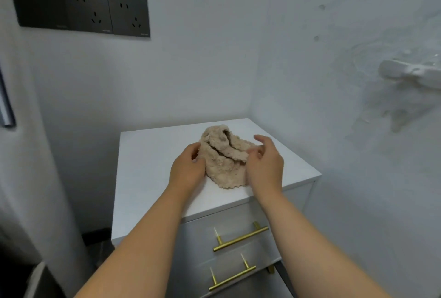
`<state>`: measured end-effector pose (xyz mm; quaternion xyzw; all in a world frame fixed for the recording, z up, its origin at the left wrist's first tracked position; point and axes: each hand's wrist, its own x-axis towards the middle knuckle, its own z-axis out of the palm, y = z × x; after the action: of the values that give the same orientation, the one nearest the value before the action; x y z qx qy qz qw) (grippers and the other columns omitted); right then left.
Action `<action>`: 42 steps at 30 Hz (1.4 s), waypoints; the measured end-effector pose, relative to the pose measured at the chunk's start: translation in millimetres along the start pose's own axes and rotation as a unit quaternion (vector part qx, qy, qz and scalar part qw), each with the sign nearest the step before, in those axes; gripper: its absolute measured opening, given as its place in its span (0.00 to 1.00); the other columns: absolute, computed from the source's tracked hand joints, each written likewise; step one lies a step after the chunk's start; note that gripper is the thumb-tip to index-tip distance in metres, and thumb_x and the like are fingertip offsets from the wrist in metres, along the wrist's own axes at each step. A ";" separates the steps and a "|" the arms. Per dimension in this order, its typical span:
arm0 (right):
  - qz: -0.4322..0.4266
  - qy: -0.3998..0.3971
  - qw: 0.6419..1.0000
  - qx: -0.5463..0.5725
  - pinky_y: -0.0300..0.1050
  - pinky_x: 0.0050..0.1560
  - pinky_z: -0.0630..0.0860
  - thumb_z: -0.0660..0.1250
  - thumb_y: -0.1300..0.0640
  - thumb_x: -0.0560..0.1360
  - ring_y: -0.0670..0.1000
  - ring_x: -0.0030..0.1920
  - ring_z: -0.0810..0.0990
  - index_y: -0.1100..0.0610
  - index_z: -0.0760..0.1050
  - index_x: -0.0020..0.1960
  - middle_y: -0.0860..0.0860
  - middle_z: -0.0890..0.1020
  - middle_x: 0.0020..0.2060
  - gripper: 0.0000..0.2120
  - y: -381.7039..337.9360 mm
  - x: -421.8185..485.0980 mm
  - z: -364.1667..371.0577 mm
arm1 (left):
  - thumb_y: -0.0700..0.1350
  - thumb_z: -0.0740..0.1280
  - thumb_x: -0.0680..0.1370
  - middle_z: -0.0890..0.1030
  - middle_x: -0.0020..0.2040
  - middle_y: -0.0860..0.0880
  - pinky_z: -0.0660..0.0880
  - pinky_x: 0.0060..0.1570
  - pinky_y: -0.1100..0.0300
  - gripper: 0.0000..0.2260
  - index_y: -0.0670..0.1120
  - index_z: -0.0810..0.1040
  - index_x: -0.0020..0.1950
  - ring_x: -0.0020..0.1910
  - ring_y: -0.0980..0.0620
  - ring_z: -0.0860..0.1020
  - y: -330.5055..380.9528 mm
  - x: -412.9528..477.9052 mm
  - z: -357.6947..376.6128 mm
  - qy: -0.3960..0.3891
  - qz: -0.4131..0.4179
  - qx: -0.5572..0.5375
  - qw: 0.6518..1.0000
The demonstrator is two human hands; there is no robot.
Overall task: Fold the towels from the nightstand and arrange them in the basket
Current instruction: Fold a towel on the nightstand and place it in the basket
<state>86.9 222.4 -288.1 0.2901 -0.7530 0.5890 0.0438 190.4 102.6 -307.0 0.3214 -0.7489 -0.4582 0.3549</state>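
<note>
Forearms point(133, 250) enter from lower frame; my left grip point(188, 166) pinches the left edge of the crumpled beige towel point(224, 161), right grip point(265, 164) its right fold, on the white counter point(148, 154), centre frame.

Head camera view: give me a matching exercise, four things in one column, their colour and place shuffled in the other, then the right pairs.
Things:
1. towel
2. drawer handles
3. socket panel
4. nightstand

Colour and place:
A. black, on the wall
B. brass-coloured, on the drawer fronts
C. beige, crumpled on a white top
D. white, standing in the corner

Pairs: 1-C, 2-B, 3-A, 4-D
</note>
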 end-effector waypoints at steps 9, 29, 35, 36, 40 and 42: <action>-0.003 -0.182 0.938 -0.295 0.53 0.70 0.62 0.60 0.58 0.77 0.57 0.67 0.69 0.53 0.63 0.73 0.54 0.74 0.66 0.25 26.3 11.4 -16.4 | 0.56 0.66 0.76 0.68 0.70 0.50 0.63 0.65 0.58 0.25 0.50 0.69 0.71 0.69 0.51 0.66 8.5 -17.1 3.2 -0.088 0.107 0.202 0.969; 0.167 0.064 0.981 -0.080 0.42 0.41 0.66 0.60 0.61 0.76 0.54 0.41 0.73 0.59 0.73 0.45 0.53 0.76 0.40 0.04 25.3 41.4 -54.3 | 0.40 0.65 0.76 0.75 0.48 0.47 0.64 0.45 0.60 0.06 0.43 0.81 0.48 0.53 0.48 0.72 8.0 -7.9 -22.7 0.095 0.176 0.291 0.935; 0.129 0.070 0.989 -0.031 0.51 0.44 0.76 0.60 0.62 0.75 0.54 0.42 0.76 0.58 0.72 0.50 0.47 0.73 0.40 0.05 17.3 44.2 -48.7 | 0.64 0.67 0.72 0.77 0.51 0.52 0.72 0.49 0.56 0.23 0.50 0.78 0.58 0.51 0.52 0.73 29.5 -25.6 9.7 -0.210 0.290 0.416 0.836; 0.122 0.076 0.990 -0.010 0.54 0.44 0.78 0.60 0.63 0.75 0.54 0.41 0.77 0.57 0.72 0.53 0.45 0.71 0.38 0.07 14.8 44.5 -49.7 | 0.64 0.67 0.71 0.77 0.52 0.52 0.72 0.50 0.56 0.23 0.49 0.78 0.59 0.51 0.52 0.73 29.8 -26.3 12.6 -0.217 0.291 0.418 0.833; 0.077 0.032 0.995 0.047 0.41 0.28 0.78 0.56 0.69 0.76 0.50 0.31 0.76 0.59 0.78 0.52 0.55 0.78 0.38 0.14 0.2 50.0 -62.0 | 0.60 0.67 0.73 0.79 0.52 0.52 0.73 0.49 0.56 0.20 0.49 0.79 0.58 0.52 0.51 0.75 34.7 -24.7 13.2 -0.220 0.308 0.432 0.819; 0.089 -0.019 0.991 0.099 0.38 0.32 0.79 0.54 0.72 0.76 0.51 0.37 0.80 0.63 0.79 0.54 0.57 0.80 0.45 0.16 -7.5 52.2 -68.7 | 0.62 0.68 0.71 0.77 0.53 0.52 0.74 0.50 0.55 0.23 0.49 0.77 0.60 0.53 0.51 0.74 38.3 -24.5 12.3 -0.248 0.308 0.468 0.790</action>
<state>28.3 263.9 -239.6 0.2359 -0.7142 0.6569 -0.0518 187.5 142.4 -281.9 0.0755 -0.9933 0.0180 0.0859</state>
